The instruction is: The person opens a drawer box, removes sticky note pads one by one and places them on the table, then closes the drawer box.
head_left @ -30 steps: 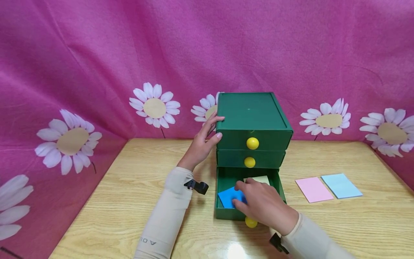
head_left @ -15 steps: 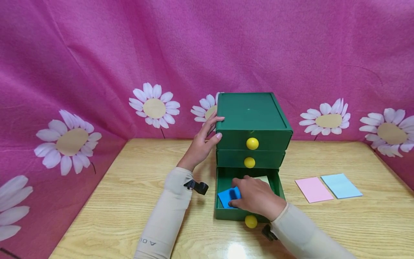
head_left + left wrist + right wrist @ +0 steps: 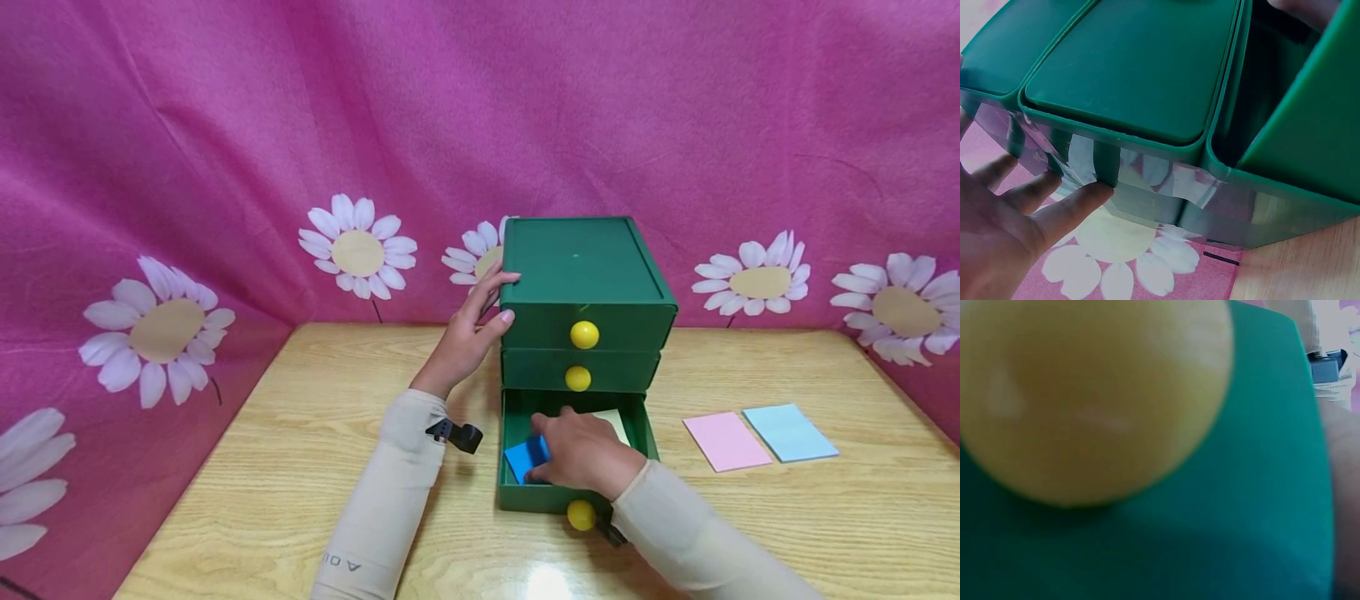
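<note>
Flat blue pad (image 3: 521, 461) lies in green drwr (image 3: 534, 498), R hand (image 3: 581, 448) atop (grip: can't tell), L hand (image 3: 468, 340) loose vs. cabinet (image 3: 581, 262).

A beige left sleeve (image 3: 390, 492) is bearing dark lettering (image 3: 349, 566). At its cuff, a black mount (image 3: 463, 437) is projecting. To the right of the left sleeve, a matching right sleeve (image 3: 697, 523) is carrying another black fitting (image 3: 611, 532).

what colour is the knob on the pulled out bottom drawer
Yellow; the round knob shows best in the head view.

The head view looks forward-down; both wrist views face the green drawers (image 3: 581, 357) closely.
</note>
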{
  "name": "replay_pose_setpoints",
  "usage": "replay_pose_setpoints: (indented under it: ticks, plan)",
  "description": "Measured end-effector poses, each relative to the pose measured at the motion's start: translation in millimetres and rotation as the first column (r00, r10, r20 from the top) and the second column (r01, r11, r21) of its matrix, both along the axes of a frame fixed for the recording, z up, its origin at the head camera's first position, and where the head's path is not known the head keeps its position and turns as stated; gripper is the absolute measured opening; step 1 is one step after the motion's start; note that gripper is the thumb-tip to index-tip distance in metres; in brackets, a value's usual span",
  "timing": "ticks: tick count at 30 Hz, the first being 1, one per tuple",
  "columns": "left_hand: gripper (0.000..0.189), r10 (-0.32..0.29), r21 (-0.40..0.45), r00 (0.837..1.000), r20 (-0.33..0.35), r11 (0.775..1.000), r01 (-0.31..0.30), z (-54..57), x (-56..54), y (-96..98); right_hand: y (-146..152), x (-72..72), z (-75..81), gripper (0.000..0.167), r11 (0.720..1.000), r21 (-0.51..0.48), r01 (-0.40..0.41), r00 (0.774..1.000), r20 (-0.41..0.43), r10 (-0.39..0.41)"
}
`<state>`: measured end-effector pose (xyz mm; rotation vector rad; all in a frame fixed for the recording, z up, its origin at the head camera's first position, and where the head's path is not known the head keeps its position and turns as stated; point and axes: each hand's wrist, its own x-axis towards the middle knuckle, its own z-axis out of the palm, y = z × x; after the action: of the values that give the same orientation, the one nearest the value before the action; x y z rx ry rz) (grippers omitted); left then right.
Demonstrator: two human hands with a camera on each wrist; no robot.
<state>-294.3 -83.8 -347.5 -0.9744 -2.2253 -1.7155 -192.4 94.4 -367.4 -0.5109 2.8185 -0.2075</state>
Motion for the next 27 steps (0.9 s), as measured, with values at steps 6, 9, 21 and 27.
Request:
replay_pose_setpoints:
  ticks: [6,9,21,27]
  plan:
    - [0.047,0.006,0.0,1.0,0.02,1.0,-0.006,1.3,2.8,0.5,-3.3,-2.6,-2.4,0.068,1.0,0.027,0.001,1.0,0.03,-0.002]
    - [0.048,0.008,-0.004,1.0,0.026,1.0,-0.008,7.5,9.0,0.9,-4.4,-4.2,-3.3,0.076,0.999,0.045,0.005,0.999,0.049,-0.008]
    - [0.047,0.008,-0.001,1.0,0.014,1.0,-0.008,4.2,2.9,0.3,-7.1,-9.9,-12.5,0.078,0.999,0.04,0.028,0.999,0.019,-0.029]
    - [0.046,0.002,0.012,1.0,0.001,1.0,-0.002,0.5,0.2,0.6,-8.1,-8.3,-15.6,0.08,0.998,0.057,0.024,1.0,-0.019,-0.023]
